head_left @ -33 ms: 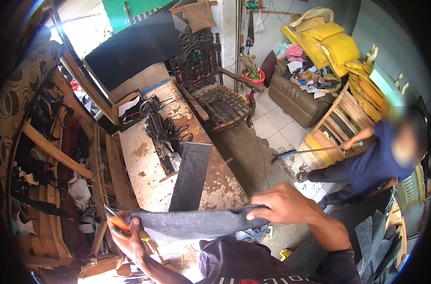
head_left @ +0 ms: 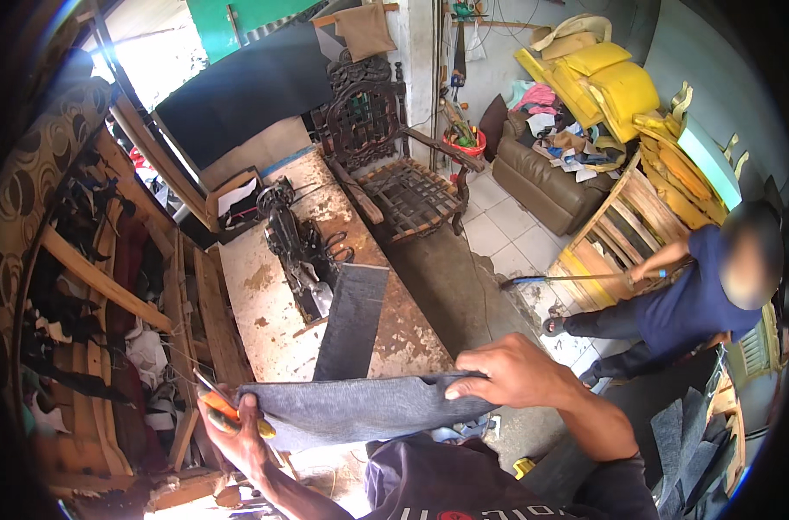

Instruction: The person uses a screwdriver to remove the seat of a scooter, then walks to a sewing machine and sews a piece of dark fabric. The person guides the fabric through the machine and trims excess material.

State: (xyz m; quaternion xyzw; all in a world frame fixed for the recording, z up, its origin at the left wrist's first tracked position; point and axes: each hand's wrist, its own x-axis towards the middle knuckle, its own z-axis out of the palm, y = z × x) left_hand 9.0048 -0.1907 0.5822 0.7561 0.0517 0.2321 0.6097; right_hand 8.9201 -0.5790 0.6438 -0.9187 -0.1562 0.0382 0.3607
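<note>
A dark grey strip of fabric (head_left: 351, 412) is stretched level between my hands in front of my body. My left hand (head_left: 240, 438) is closed on its left end, thumb on top. The same hand also holds an orange-handled tool (head_left: 219, 404) with a thin pale blade; its kind is unclear. My right hand (head_left: 511, 374) pinches the strip's right end between thumb and fingers. Beyond the strip, a second dark piece (head_left: 353, 316) lies flat on the worn table (head_left: 260, 325), beside a black sewing machine (head_left: 283, 238). Black-handled scissors (head_left: 339, 248) lie next to the machine.
A carved wooden chair frame (head_left: 394, 186) stands beyond the table. Wooden furniture framing (head_left: 108, 295) with scraps rises on the left. To the right, another person (head_left: 681, 290) holds a long-handled broom (head_left: 542, 279). A brown armchair (head_left: 542, 178) bears scraps; yellow foam (head_left: 620, 91) is piled behind.
The strip has shifted slightly right and hangs a little flatter, hiding more of the yellow part below my left hand. The other person has moved slightly right.
</note>
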